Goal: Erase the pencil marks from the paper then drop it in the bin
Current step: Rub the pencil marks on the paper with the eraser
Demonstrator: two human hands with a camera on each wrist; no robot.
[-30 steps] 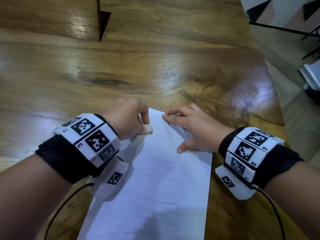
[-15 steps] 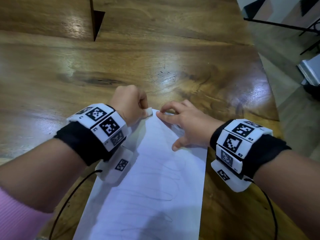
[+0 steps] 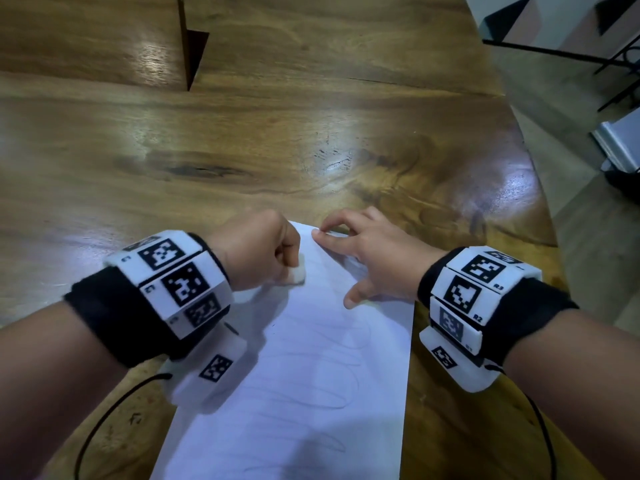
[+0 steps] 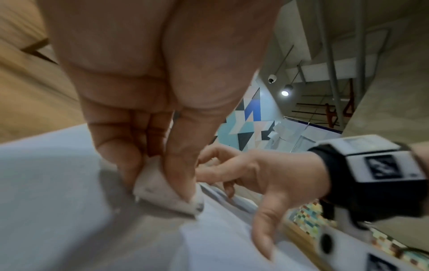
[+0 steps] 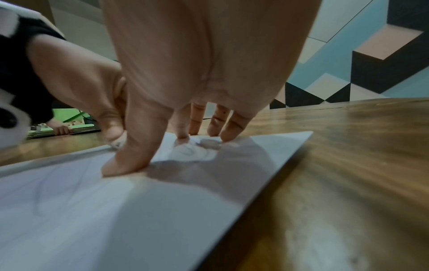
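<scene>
A white sheet of paper [image 3: 311, 375] with faint pencil squiggles lies on the wooden table [image 3: 242, 150]. My left hand [image 3: 256, 251] is curled around a small white eraser [image 3: 296, 274] and presses it on the paper near the top left edge. In the left wrist view the eraser [image 4: 167, 194] sits pinched between thumb and fingers, touching the paper [image 4: 58, 183]. My right hand [image 3: 367, 251] spreads its fingertips and thumb on the paper's top right part and holds it down. The right wrist view shows that hand's fingertips [image 5: 185, 135] on the paper [image 5: 139, 210]. No bin is in view.
The table's curved right edge [image 3: 540, 209] drops to a grey floor. A dark notch [image 3: 190, 50] cuts into the table at the far left. Black metal legs [image 3: 616, 64] and a grey object [image 3: 620, 136] stand on the floor to the right.
My left hand with the eraser went up to the paper's top edge half a second ago, then came back down the sheet. My right hand stayed pressing the paper.
</scene>
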